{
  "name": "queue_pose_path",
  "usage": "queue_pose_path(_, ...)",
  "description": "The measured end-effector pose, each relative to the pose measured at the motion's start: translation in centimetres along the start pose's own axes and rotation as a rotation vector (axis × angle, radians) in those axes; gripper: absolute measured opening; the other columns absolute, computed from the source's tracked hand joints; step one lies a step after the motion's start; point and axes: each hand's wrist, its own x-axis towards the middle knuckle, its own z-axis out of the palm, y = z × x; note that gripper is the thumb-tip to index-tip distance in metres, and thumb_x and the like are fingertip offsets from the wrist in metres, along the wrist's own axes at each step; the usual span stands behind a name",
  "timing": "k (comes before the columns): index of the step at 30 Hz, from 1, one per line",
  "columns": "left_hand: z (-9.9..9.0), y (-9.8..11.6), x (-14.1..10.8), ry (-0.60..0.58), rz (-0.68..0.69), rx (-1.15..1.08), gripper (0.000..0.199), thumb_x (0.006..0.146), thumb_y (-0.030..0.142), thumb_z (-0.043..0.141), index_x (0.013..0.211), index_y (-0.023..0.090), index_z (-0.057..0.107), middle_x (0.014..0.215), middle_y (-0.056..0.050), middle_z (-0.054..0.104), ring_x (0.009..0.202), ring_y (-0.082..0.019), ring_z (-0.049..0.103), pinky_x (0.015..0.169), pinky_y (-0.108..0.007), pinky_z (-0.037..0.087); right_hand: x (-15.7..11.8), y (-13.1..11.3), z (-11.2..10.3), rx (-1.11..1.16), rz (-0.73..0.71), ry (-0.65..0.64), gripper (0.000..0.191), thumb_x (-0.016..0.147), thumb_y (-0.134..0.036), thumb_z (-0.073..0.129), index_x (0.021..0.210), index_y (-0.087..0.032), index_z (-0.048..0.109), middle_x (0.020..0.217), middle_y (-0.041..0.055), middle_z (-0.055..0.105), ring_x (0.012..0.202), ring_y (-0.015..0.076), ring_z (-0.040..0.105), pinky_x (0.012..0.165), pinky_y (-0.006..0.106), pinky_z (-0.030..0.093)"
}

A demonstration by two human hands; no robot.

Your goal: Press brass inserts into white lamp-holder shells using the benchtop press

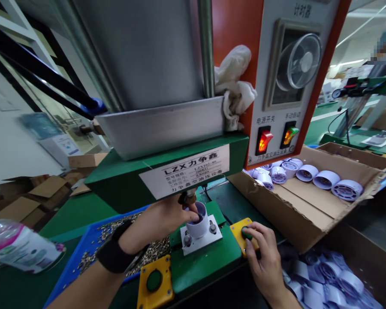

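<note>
My left hand, with a black band on its wrist, reaches under the press head. Its thumb and fingers are closed inside the top of a white plastic cylindrical part; what they pinch is hidden. That part stands upright on a metal fixture plate bolted to the green press base. At the right, my right hand lies against the green button on a yellow button box. Its fingers are apart and slightly bent, with nothing in them.
A blue tray holds many small metal pieces. Another yellow button box is at front. Cardboard boxes with white cylindrical parts stand right. The orange control box hangs above; a plastic jar lies left.
</note>
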Motion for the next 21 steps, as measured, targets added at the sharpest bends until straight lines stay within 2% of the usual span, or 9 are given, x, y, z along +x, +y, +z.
queue_pose_path(2,0.1,-0.1,0.2,-0.027,-0.049,-0.066,0.005,0.070,0.030,0.061,0.072,0.026,0.062,0.087,0.003,0.071,0.082,-0.017,0.065,0.072,-0.028,0.053,0.0,0.1,0.1,0.001,0.002,-0.008,0.017,0.095,-0.017,0.047,0.109,-0.020,0.056,0.111,0.0080,0.053,0.103,0.0213,0.050,0.084,0.037,0.044)
queue_pose_path(4,0.2,-0.2,0.2,0.011,-0.075,-0.083,0.004,0.070,0.029,0.063,0.071,0.025,0.061,0.085,0.004,0.068,0.081,-0.016,0.064,0.071,-0.028,0.051,-0.1,0.2,0.1,-0.002,0.000,-0.007,0.017,0.095,-0.018,0.047,0.109,-0.020,0.056,0.111,0.0079,0.053,0.103,0.0217,0.050,0.085,0.038,0.044)
queue_pose_path(11,0.9,-0.7,0.2,0.011,-0.054,-0.056,0.010,0.069,0.027,0.064,0.076,0.024,0.057,0.079,0.005,0.067,0.070,-0.016,0.062,0.063,-0.031,0.045,-0.2,0.3,0.0,-0.018,-0.001,-0.005,0.016,0.095,-0.019,0.046,0.107,-0.021,0.057,0.110,0.0078,0.053,0.102,0.0221,0.050,0.083,0.039,0.045)
queue_pose_path(14,0.4,-0.2,0.2,0.010,-0.055,-0.061,0.012,0.069,0.025,0.065,0.077,0.024,0.056,0.079,0.005,0.068,0.069,-0.015,0.063,0.061,-0.029,0.045,-0.3,0.3,0.0,-0.019,-0.005,-0.002,0.016,0.095,-0.020,0.046,0.106,-0.021,0.057,0.110,0.0079,0.053,0.102,0.0226,0.050,0.083,0.040,0.045)
queue_pose_path(16,-0.2,0.0,-0.4,0.025,-0.051,-0.061,0.014,0.071,0.030,0.068,0.079,0.025,0.057,0.084,0.004,0.069,0.077,-0.017,0.065,0.066,-0.029,0.047,-0.4,0.3,0.0,-0.023,0.000,-0.007,0.016,0.095,-0.020,0.046,0.106,-0.020,0.057,0.110,0.0082,0.053,0.103,0.0229,0.050,0.083,0.040,0.045)
queue_pose_path(19,-0.1,-1.8,-3.2,0.150,-0.074,0.030,0.027,0.079,0.052,0.061,0.091,0.028,0.064,0.095,0.001,0.072,0.088,-0.022,0.066,0.075,-0.034,0.051,-0.3,0.3,0.0,-0.029,-0.003,-0.008,0.016,0.095,-0.019,0.046,0.107,-0.020,0.057,0.112,0.0085,0.053,0.103,0.0230,0.050,0.083,0.040,0.045)
queue_pose_path(21,1.6,-4.8,-6.4,0.323,-0.106,0.169,0.042,0.083,0.062,0.047,0.097,0.030,0.069,0.100,-0.003,0.073,0.091,-0.026,0.067,0.080,-0.041,0.055,-0.3,0.2,0.1,-0.030,-0.028,-0.009,0.017,0.095,-0.017,0.047,0.108,-0.020,0.057,0.112,0.0084,0.054,0.104,0.0227,0.050,0.085,0.040,0.045)
